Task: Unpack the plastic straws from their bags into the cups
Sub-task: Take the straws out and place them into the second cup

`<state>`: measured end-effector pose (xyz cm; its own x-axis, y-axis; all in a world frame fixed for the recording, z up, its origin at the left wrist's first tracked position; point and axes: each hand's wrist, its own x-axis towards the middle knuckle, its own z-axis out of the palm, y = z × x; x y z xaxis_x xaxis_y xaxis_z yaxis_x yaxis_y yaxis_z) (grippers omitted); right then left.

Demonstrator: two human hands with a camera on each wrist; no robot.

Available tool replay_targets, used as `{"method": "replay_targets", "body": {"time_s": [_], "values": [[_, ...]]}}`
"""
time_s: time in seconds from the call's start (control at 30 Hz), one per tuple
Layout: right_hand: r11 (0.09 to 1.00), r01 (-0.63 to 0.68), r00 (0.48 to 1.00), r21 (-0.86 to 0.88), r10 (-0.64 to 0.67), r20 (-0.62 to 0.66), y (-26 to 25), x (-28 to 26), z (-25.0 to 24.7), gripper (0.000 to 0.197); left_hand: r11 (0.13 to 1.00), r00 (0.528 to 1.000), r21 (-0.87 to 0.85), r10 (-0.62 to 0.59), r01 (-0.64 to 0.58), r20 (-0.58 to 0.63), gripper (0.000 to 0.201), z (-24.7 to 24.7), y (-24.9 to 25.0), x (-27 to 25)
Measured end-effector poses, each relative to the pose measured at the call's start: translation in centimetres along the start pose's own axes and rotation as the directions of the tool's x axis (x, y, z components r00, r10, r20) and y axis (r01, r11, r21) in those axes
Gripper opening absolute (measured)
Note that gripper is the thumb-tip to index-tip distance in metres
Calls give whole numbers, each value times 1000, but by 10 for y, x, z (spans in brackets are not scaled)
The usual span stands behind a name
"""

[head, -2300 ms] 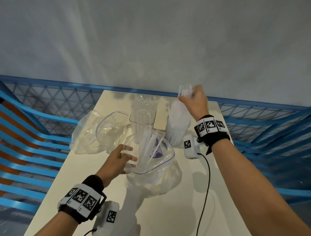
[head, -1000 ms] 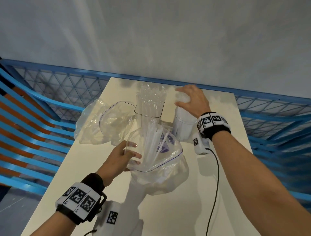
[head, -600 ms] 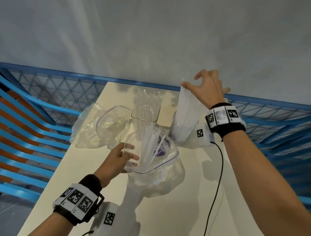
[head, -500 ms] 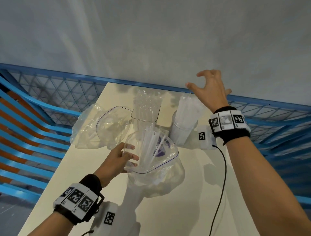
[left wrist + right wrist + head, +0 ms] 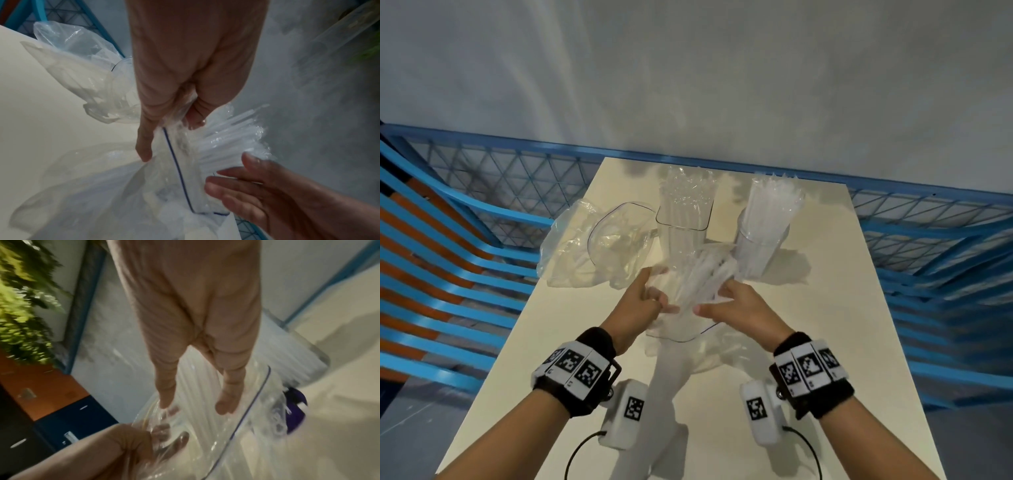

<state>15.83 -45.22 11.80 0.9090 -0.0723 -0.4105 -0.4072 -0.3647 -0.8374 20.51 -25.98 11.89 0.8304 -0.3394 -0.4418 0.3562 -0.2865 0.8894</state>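
Note:
An open clear zip bag (image 5: 697, 353) lies mid-table with a bundle of white straws (image 5: 702, 279) sticking out of its mouth. My left hand (image 5: 652, 298) pinches the bag's rim (image 5: 179, 170) on the left side. My right hand (image 5: 717, 301) reaches into the mouth, thumb and fingers straight and spread either side of the straws (image 5: 197, 386), touching them. Behind stand a square clear cup (image 5: 683, 222) and a round clear cup (image 5: 762, 243), both packed with upright straws.
A crumpled empty bag (image 5: 599, 246) lies at the back left of the cream table (image 5: 825, 325). Blue mesh railing (image 5: 928, 219) rings the table on the left, back and right. A purple label (image 5: 296, 412) shows inside the open bag.
My right hand let go of a handful of straws in the round cup, lifted away, then came down to the open bag. My left hand kept hold of the rim.

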Motion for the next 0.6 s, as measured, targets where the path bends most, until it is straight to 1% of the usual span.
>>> {"method": "replay_targets", "body": {"time_s": [0.03,0.07,0.1,0.13,0.2,0.27,0.37,0.47,0.6], "values": [[998,31,999,57,-32,11,1,5,5,82,1000,999,31,-1,-1,46,65,3,1,0],[993,61,998,102,-62,5,2,9,8,84,998,995,62,-2,-4,96,65,6,2,0],[987,82,997,140,-80,-19,2,13,11,82,996,990,85,-3,-9,141,65,10,4,-1],[978,96,995,186,-87,-56,1,14,13,74,995,985,95,-8,-9,170,64,14,5,-1],[945,147,983,291,-107,-148,0,17,16,56,997,982,72,-30,17,186,63,20,6,-1],[915,182,970,360,-108,-215,1,15,16,49,998,983,35,-51,45,176,60,22,6,0],[877,196,968,438,-102,-229,1,11,11,36,993,990,-51,-100,106,102,47,13,6,1],[877,201,975,437,-134,-180,-10,8,2,29,978,987,-133,-155,160,52,41,-3,7,1],[888,232,972,397,-205,-111,-35,7,-11,7,974,987,-161,-163,160,-4,42,-20,10,2]]}}
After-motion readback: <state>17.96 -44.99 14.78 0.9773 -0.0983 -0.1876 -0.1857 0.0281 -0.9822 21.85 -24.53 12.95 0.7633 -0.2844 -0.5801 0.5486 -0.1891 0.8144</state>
